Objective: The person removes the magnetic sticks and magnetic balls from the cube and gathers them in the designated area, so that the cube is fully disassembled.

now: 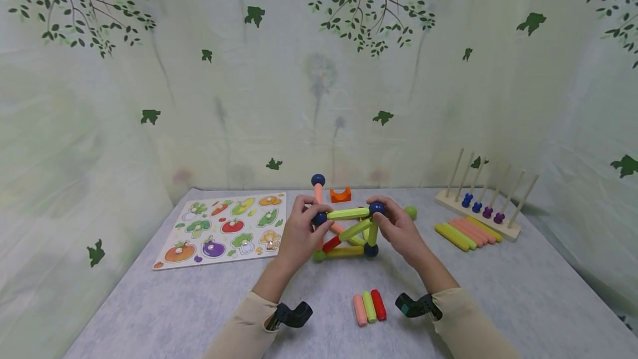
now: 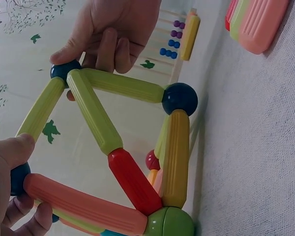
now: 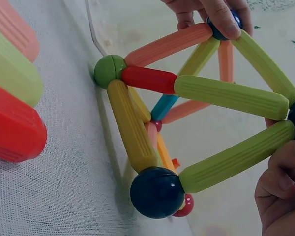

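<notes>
Our left hand (image 1: 297,231) and right hand (image 1: 401,232) pinch glossy dark-blue balls (image 1: 377,208), the multicoloured rod-and-ball frame (image 1: 345,252) spanning between and below them.

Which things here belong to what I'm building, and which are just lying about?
Job in hand: ball-and-stick frame, left hand, right hand; probably front sticks, right-side sticks.
Lying about, apparently: vegetable board, bead rack, orange block.

Beige sleeves (image 1: 242,327) at bottom centre; at each cuff (image 1: 266,309), a curved black wrist camera (image 1: 296,315), the right one showing a green patch (image 1: 405,308).
</notes>
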The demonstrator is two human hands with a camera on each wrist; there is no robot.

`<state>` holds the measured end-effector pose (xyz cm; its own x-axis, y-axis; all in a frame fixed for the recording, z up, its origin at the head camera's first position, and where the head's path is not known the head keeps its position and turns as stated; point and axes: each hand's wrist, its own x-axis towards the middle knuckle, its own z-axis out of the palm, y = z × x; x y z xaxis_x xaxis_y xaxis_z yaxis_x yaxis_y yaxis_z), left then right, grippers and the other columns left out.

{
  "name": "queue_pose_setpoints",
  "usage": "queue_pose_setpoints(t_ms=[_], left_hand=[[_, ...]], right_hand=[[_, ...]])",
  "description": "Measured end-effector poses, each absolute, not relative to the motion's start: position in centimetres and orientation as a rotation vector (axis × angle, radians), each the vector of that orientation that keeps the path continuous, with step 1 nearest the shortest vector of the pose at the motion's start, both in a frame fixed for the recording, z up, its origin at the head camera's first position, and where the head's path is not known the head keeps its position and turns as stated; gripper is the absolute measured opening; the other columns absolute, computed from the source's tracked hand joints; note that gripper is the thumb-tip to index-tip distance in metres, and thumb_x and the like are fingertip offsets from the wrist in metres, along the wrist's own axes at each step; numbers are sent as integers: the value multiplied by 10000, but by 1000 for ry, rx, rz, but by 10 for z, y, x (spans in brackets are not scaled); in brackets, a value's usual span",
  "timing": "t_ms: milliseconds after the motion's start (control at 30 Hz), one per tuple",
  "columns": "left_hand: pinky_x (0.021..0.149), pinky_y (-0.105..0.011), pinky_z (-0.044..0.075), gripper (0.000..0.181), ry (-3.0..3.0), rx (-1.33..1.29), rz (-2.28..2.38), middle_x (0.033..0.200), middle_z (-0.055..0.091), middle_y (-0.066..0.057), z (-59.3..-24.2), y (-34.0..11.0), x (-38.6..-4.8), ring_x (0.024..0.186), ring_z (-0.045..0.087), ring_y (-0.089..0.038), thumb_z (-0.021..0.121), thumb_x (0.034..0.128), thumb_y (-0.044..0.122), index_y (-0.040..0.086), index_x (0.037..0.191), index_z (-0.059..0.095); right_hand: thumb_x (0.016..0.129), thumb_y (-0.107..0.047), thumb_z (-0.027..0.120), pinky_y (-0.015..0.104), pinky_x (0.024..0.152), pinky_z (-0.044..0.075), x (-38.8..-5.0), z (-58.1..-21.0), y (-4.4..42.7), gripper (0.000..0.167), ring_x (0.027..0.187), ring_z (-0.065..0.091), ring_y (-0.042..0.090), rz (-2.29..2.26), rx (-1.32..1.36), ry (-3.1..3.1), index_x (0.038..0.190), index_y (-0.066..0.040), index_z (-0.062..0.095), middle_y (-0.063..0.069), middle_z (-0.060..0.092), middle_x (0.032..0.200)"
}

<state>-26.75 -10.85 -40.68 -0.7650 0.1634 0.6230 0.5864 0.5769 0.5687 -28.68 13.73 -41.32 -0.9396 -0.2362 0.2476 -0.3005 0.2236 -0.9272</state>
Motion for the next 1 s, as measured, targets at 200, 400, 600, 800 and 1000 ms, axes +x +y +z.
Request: queue_pose_setpoints(t_ms=[200, 400, 600, 800, 1000], left_hand=[[624, -187, 455, 201, -2286, -605, -1091, 1128, 463, -36, -407, -109, -268, 747, 483, -124, 756, 891, 147, 149, 1087, 707], [614, -185, 451, 201, -2286, -609, -1088, 1127, 462, -38, -407, -108, -268, 743, 476, -122, 754, 894, 152, 148, 1088, 704], [626, -181, 457, 200, -2310, -594, -1094, 1143, 462, -32, -407, -107, -266, 791, 476, -116, 745, 901, 165, 150, 1096, 702], [648, -196, 493, 198, -2301, -608, -1095, 1153, 466, -35, -407, -107, -266, 821, 508, -121, 740, 905, 161, 142, 1098, 700], [682, -240, 540, 209, -2272, -553, -1107, 1164, 486, -46, -409, -110, -268, 901, 550, -154, 759, 886, 144, 134, 1088, 707]], right_hand=[[1032, -296, 540, 185, 598, 429, -287, -414, 138, 350, 763, 479, 248, 1877, 526, -2404, 1359, -176, 517, 142, 529, 1170], [1031, -322, 531, 186, 617, 428, -287, -414, 138, 364, 779, 484, 182, 1882, 519, -2403, 1359, -163, 522, 121, 543, 1176], [1032, -331, 517, 203, 663, 413, -286, -413, 138, 370, 922, 509, 217, 1920, 519, -2388, 1349, -143, 533, 107, 554, 1204], [1030, -374, 511, 232, 714, 408, -287, -413, 140, 404, 888, 478, 211, 1990, 498, -2381, 1364, -148, 527, 66, 541, 1165], [1034, -422, 464, 210, 618, 329, -294, -415, 159, 426, 673, 357, 126, 2180, 455, -2148, 1339, -129, 516, -56, 608, 1088]])
